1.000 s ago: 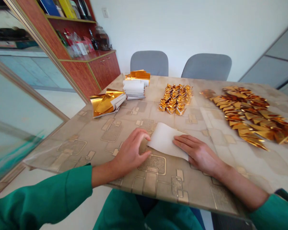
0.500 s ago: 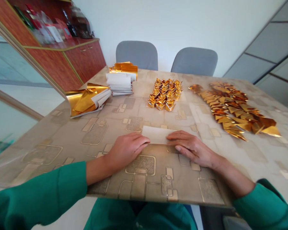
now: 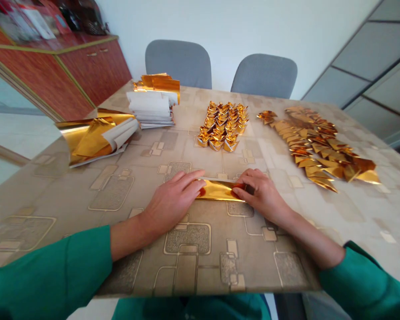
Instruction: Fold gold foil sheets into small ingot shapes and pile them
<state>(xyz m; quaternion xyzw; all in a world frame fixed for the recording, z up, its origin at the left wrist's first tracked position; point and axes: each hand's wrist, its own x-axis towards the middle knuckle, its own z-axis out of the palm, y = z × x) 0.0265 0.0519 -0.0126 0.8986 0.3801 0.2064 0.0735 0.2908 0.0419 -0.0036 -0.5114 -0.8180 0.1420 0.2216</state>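
A folded strip of gold foil paper [image 3: 216, 190] lies in front of me on the table, shiny side up. My left hand [image 3: 173, 200] rests at its left end, fingers stretched out and apart, the tips touching the foil. At the right end my right hand [image 3: 261, 191] is closed, pinching the paper between thumb and fingers. Beyond the strip stand several folded gold paper ingots [image 3: 223, 126] in close rows. On the right lies a spread of flat folded gold foil pieces [image 3: 319, 149].
Back left, a stack of white-backed paper sheets [image 3: 151, 111] has gold foil sheets [image 3: 161, 83] on top. Loose curled gold sheets [image 3: 89, 138] lie nearer on the left. The patterned tablecloth [image 3: 186, 240] covers the table; two grey chairs [image 3: 178, 62] stand behind it.
The strip showed its white side before and now shows gold. My right hand has gone from lying on the paper to pinching its end. The view has shifted slightly.
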